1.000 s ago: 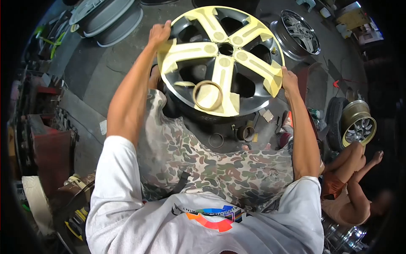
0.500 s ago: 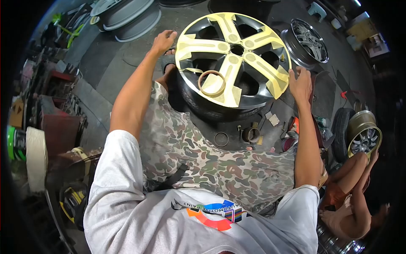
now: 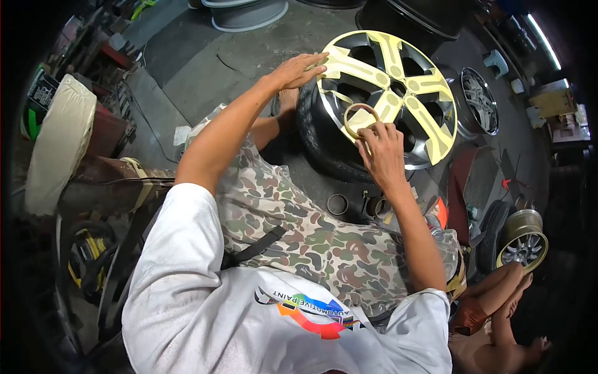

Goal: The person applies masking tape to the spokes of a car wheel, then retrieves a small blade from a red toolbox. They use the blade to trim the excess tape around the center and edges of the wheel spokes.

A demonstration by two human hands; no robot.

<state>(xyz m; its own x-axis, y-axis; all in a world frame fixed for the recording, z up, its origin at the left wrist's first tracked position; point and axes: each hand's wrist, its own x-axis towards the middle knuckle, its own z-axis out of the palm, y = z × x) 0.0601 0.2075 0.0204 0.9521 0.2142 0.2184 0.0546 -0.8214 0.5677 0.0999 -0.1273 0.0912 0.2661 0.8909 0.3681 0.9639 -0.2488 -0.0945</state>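
Note:
A dark multi-spoke wheel rim [image 3: 414, 106] lies face up, its spokes and much of its edge covered with pale yellow masking tape [image 3: 356, 70]. It rests on a black tire [image 3: 311, 128]. My left hand [image 3: 302, 70] reaches the rim's left edge with its fingers stretched out, fingertips on the taped spoke end. A roll of masking tape [image 3: 347, 123] sits at the near side of the rim. My right hand [image 3: 383, 153] has its bent fingers closed at the roll's lower right edge; the fingertips are partly hidden.
On the floor are a dark ring [image 3: 337, 204], a second wheel [image 3: 478, 100] at right, and a gold-edged wheel [image 3: 523, 237] near another person's legs [image 3: 495, 293]. Grey rims [image 3: 246, 14] stand at the back. A cream-covered object [image 3: 62, 146] is at left.
My right hand has left the rim's right edge and come to the tape roll. My left hand stays by the left edge, fingers now straighter. The view has shifted.

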